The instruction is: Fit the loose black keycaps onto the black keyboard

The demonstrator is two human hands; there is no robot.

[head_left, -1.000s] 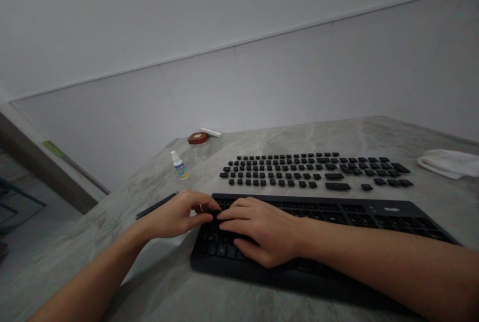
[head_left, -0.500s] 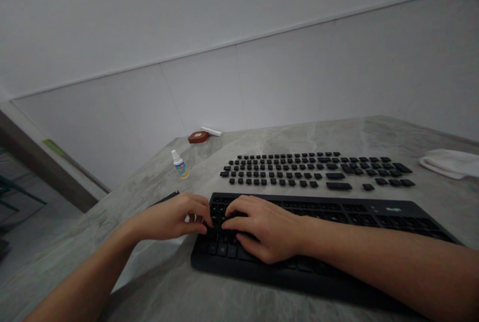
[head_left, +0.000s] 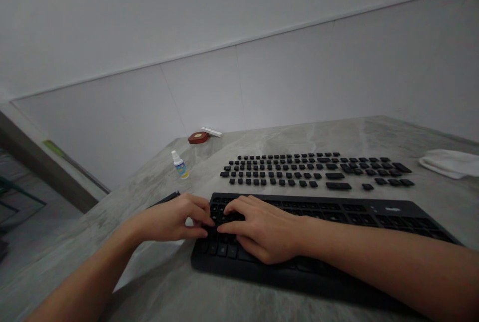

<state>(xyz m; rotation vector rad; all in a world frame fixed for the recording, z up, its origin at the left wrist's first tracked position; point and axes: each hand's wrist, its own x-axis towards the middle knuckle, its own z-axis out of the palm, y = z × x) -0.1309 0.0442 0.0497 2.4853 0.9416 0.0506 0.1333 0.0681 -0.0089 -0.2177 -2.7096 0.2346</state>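
A black keyboard (head_left: 322, 277) lies in front of me, with several keycaps (head_left: 222, 250) seated at its lower left and open key sockets (head_left: 396, 221) on the right side. My left hand (head_left: 179, 218) is at the keyboard's left edge, thumb and fingers curled into a pinch; what sits between the tips is too dark to make out. Over the left part of the keys rests my right hand (head_left: 262, 230), fingers spread, with its thumb and forefinger tips on the keys close to my left fingertips. My right forearm crosses the keyboard and hides many keys.
Behind the keyboard, loose black keycaps (head_left: 286, 168) lie in rows on the grey marbled table (head_left: 157, 282). A small white bottle (head_left: 180, 166) stands at the left. Farther back are a reddish-brown case (head_left: 198, 137) and a white strip (head_left: 211, 131). A white cloth (head_left: 451, 163) lies right.
My right thumb and forefinger have shifted slightly left, nearer to my left fingertips. My left hand has moved a touch right; the keyboard and loose keycaps stay put.
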